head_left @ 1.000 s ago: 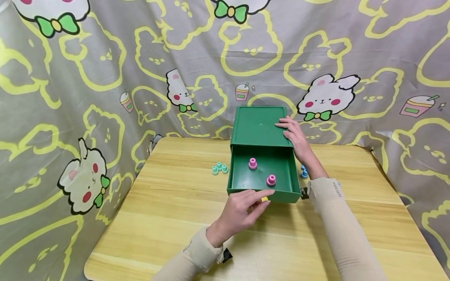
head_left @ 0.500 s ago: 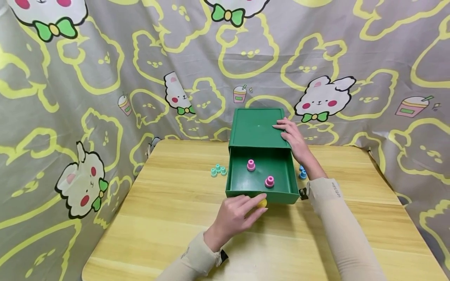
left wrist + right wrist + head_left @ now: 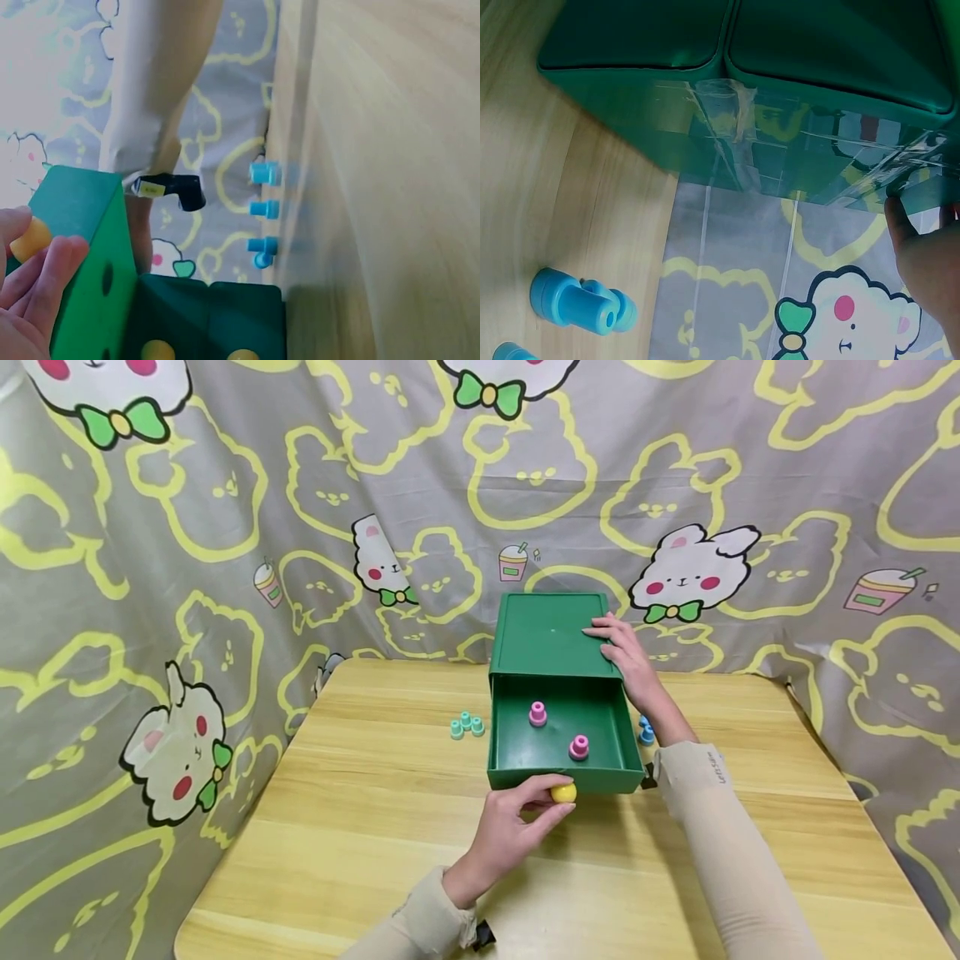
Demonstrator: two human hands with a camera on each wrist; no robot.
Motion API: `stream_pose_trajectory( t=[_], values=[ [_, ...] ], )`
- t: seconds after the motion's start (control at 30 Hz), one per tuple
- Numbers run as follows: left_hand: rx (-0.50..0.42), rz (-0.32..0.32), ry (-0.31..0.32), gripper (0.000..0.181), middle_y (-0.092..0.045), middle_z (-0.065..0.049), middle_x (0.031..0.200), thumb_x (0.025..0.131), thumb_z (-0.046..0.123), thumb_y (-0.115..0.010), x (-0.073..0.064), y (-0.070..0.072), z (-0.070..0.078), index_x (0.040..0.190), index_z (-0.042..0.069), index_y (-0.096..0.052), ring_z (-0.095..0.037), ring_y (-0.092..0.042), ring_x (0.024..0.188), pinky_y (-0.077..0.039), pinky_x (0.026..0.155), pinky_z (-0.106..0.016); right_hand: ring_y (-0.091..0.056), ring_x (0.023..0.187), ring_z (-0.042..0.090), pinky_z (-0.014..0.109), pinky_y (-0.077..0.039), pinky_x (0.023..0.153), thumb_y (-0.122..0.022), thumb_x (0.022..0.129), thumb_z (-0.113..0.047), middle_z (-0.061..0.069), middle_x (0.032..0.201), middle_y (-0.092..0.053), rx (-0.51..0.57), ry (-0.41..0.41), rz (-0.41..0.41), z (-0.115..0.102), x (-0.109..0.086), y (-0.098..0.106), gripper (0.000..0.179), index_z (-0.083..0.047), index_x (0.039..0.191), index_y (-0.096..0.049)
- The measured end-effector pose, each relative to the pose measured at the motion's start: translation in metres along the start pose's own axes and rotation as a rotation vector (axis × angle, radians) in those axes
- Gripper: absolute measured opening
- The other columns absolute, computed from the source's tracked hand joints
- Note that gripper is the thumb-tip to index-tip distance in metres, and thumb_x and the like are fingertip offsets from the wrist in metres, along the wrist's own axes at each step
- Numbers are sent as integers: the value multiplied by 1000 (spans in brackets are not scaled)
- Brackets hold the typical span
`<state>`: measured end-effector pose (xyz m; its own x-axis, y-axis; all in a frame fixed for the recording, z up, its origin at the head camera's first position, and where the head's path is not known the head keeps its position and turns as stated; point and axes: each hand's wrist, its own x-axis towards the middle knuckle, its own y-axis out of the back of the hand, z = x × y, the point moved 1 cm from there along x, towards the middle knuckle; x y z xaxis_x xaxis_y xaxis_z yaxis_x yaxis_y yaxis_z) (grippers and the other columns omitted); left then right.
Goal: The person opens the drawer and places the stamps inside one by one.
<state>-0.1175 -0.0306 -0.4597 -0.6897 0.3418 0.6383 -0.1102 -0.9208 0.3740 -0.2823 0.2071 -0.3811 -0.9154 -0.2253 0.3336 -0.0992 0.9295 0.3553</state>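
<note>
In the head view my left hand (image 3: pixel 512 822) pinches a round yellow knob (image 3: pixel 564 792) between thumb and index finger. The knob is on the front of a green drawer (image 3: pixel 525 779), pulled well out of its green cabinet (image 3: pixel 551 635). Two pink stepped pegs (image 3: pixel 537 714) stand upright inside the drawer. My right hand (image 3: pixel 630 656) rests on the cabinet's right top edge, its fingers lying on the lid. From the left wrist, the left hand (image 3: pixel 34 300) is at the yellow knob (image 3: pixel 31 238). The right wrist view shows part of my right hand (image 3: pixel 930 266) against the cabinet's side.
Several mint stepped pegs (image 3: pixel 467 725) stand on the wooden table (image 3: pixel 360 793) left of the drawer. Blue pegs (image 3: pixel 646 733) stand to its right, partly behind my right arm. Lower drawers with yellow knobs (image 3: pixel 158 350) appear in the left wrist view. A patterned curtain (image 3: pixel 420 468) hangs behind.
My left index finger has drawn back from over the knob and drawer rim to pinch the knob with the thumb. The drawer and right hand look about the same.
</note>
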Motion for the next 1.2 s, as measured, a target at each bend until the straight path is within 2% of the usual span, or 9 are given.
stream_pose_trajectory(
  t=[0.2, 0.53, 0.8, 1.03, 1.2],
  values=[
    [-22, -2, 42, 26, -79, -6, 104, 97, 15, -73, -1, -2, 1, 123, 12, -71, -6, -75, 86, -60, 74, -18, -4, 161, 36, 66, -3, 126, -38, 108, -8, 23, 164, -27, 2, -1, 0, -1, -1, 0, 42, 10, 141, -55],
    [-23, -16, 47, 26, -79, -5, 102, 98, 15, -73, 1, 1, -1, 123, 12, -71, -5, -74, 84, -61, 73, -19, -4, 161, 36, 66, -3, 126, -37, 108, -7, 24, 164, -27, -3, 5, 3, 1, -1, 0, 42, 10, 141, -55],
    [-29, -31, 74, 24, -79, -4, 101, 99, 17, -72, 4, 6, -2, 123, 14, -71, -4, -73, 83, -61, 73, -20, -4, 161, 35, 65, -3, 127, -38, 107, -7, 24, 164, -28, -7, 11, 4, 1, 0, 0, 41, 10, 141, -56],
    [-51, -52, 128, 24, -79, -3, 101, 99, 21, -73, 9, 10, -4, 122, 18, -70, -2, -71, 85, -62, 74, -23, -3, 161, 36, 66, -2, 126, -37, 107, -7, 23, 164, -27, -7, 4, 4, 1, 0, 0, 42, 10, 141, -55],
    [-39, -53, 111, 24, -79, -3, 101, 99, 20, -72, 13, 11, -6, 123, 16, -69, -2, -72, 84, -61, 73, -22, -3, 162, 35, 66, -3, 126, -38, 108, -9, 22, 165, -27, -2, 0, 5, 0, 0, 0, 42, 9, 141, -56]
  ],
)
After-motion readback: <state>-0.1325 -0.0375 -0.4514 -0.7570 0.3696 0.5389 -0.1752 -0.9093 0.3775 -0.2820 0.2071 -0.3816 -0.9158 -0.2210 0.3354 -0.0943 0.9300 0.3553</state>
